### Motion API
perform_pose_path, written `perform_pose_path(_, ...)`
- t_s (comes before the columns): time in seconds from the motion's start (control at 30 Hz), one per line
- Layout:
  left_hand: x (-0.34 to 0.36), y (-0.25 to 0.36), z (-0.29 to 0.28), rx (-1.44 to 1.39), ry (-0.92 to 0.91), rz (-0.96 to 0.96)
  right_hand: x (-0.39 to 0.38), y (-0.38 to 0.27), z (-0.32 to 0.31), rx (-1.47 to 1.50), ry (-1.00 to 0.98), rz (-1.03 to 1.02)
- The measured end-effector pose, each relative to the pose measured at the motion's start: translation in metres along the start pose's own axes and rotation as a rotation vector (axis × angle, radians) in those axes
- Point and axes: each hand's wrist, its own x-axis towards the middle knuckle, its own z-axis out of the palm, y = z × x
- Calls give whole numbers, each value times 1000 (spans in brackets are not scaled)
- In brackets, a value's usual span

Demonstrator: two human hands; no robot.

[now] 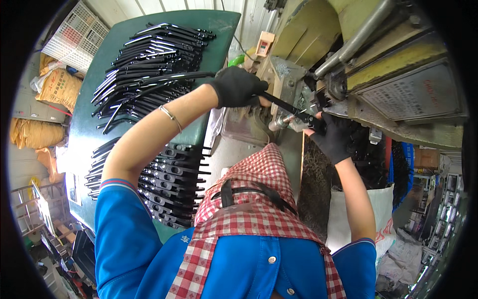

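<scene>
My left hand (238, 87), in a black fingerless-tipped glove, is closed around a slim black metal bar (285, 104). From there the bar slants down to the right, to a metal fixture (282, 122) on the machine. My right hand (330, 138), gloved the same way, pinches the bar's far end beside that fixture, with bare fingertips showing. Another black length (172, 77) runs left from my left hand over the pile; I cannot tell whether it belongs to the same bar. Bent black bars (149, 60) lie heaped on the green table (214, 22) at my left.
Flat-ended black bars (167, 192) with holes lie in a row at the table's near part. A large green-yellow machine (398, 70) fills the upper right. A white sack (343, 209) stands below my right forearm. A white plastic crate (74, 37) and yellow sacks (59, 89) are at far left.
</scene>
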Motion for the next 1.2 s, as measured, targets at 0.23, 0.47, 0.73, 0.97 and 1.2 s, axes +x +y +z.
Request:
perform_pose_path(0.23,-6,-6,22,37,169,4,-23,-76,-10,367,-130,-193)
perform_pose_path(0.47,-11,1,11,-1,96,-51,-40,-20,50,537,-385,193)
perform_pose_path(0.73,4,20,11,-81,218,124,-15,49,115,39,-296,206)
perform_pose_path(0.97,-106,18,14,-224,166,-4,14,49,133,-317,-614,200)
perform_pose_path(1.2,-324,-6,53,-139,-193,-662,-6,96,164,-192,-526,516)
